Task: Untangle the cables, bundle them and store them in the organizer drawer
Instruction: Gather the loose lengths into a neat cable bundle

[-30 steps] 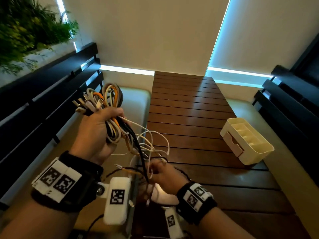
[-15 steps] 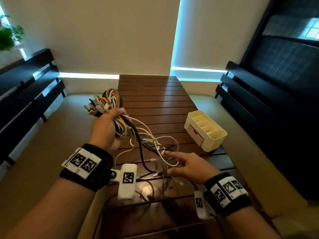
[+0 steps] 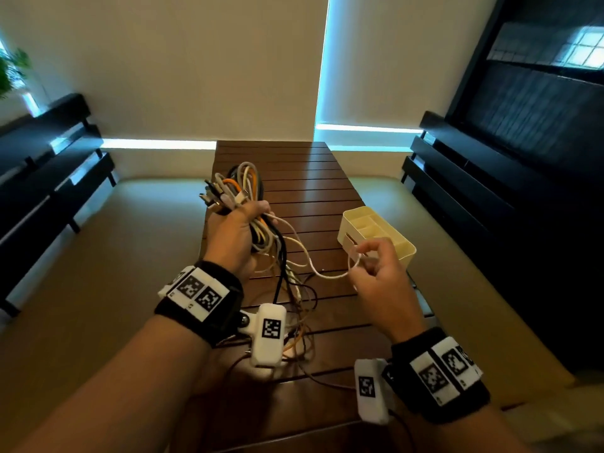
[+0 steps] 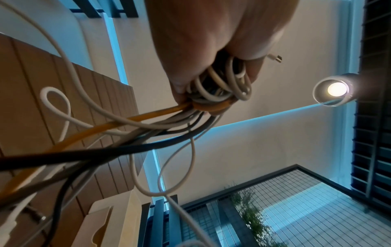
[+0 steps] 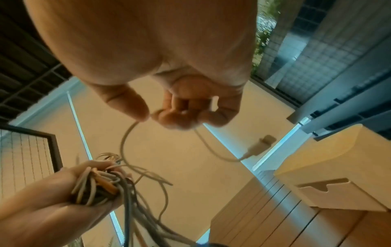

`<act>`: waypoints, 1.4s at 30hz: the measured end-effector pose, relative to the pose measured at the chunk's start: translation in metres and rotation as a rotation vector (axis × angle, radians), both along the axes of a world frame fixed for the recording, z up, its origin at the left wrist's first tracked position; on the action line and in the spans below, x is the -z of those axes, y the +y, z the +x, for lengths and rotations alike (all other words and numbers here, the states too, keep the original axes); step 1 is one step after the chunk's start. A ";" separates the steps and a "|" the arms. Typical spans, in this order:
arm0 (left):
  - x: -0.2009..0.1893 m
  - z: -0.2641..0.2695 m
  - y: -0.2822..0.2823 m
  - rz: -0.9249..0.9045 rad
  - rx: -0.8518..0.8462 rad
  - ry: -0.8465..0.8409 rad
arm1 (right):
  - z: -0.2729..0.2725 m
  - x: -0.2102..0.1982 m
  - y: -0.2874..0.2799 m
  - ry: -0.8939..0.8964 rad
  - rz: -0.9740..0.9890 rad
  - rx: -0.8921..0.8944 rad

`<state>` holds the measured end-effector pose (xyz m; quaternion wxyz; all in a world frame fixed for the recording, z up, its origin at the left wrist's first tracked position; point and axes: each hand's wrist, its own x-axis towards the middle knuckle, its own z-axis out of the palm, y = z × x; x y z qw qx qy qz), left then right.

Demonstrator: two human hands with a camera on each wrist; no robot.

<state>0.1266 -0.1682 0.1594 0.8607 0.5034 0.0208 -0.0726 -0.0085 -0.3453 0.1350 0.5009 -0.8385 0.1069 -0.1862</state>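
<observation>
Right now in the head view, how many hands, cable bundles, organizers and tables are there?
Hands: 2, left hand and right hand
cable bundle: 1, its white cable pinched by the right hand
organizer: 1
table: 1
Total: 5

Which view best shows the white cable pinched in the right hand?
Right wrist: thumb and fingertips pinch the white cable, plug dangling. Head shows it running from the left hand's bundle to the right hand. Left wrist shows only loops.
</observation>
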 end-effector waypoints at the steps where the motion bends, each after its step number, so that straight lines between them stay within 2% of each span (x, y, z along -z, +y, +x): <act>1: -0.004 -0.002 -0.003 0.008 0.001 -0.019 | -0.002 -0.002 0.000 -0.032 0.026 0.029; 7: -0.053 -0.022 -0.019 -0.012 0.049 -0.172 | -0.010 -0.026 -0.009 -0.149 0.089 0.089; 11: -0.074 -0.029 -0.027 0.069 0.094 -0.293 | -0.015 -0.036 -0.009 -0.159 0.268 -0.069; 13: -0.070 -0.031 -0.029 0.124 0.027 -0.330 | -0.015 -0.039 -0.013 -0.071 0.148 -0.109; 16: -0.060 -0.030 -0.026 0.150 -0.027 -0.287 | -0.012 -0.039 -0.022 0.213 -0.114 -0.157; 19: -0.052 -0.029 -0.022 0.156 -0.079 -0.242 | -0.014 -0.038 -0.018 0.404 -0.141 -0.213; 22: -0.045 -0.030 -0.019 0.139 -0.096 -0.212 | -0.014 -0.033 -0.012 0.458 -0.132 -0.213; 25: -0.041 -0.032 -0.017 0.165 -0.083 -0.199 | -0.009 -0.023 -0.013 0.345 -0.111 -0.149; 27: -0.040 -0.035 -0.017 0.148 -0.064 -0.187 | -0.005 -0.020 -0.014 0.225 0.005 -0.171; 28: -0.041 -0.038 -0.019 0.138 -0.051 -0.183 | -0.004 -0.020 -0.012 0.195 0.136 -0.207; 29: -0.042 -0.042 -0.022 0.125 -0.030 -0.184 | -0.004 -0.020 -0.008 0.212 0.324 -0.263; 31: -0.043 -0.055 -0.030 0.082 0.029 -0.179 | -0.003 -0.019 0.005 0.355 0.700 -0.408; 33: -0.041 -0.069 -0.040 0.011 0.102 -0.146 | 0.001 -0.009 0.016 0.480 0.939 -0.508; 36: -0.035 -0.080 -0.045 -0.066 0.158 -0.104 | 0.012 0.003 0.019 0.422 1.090 -0.470; 42: -0.017 -0.079 -0.038 -0.164 0.238 0.005 | 0.028 0.004 0.011 0.283 1.139 -0.319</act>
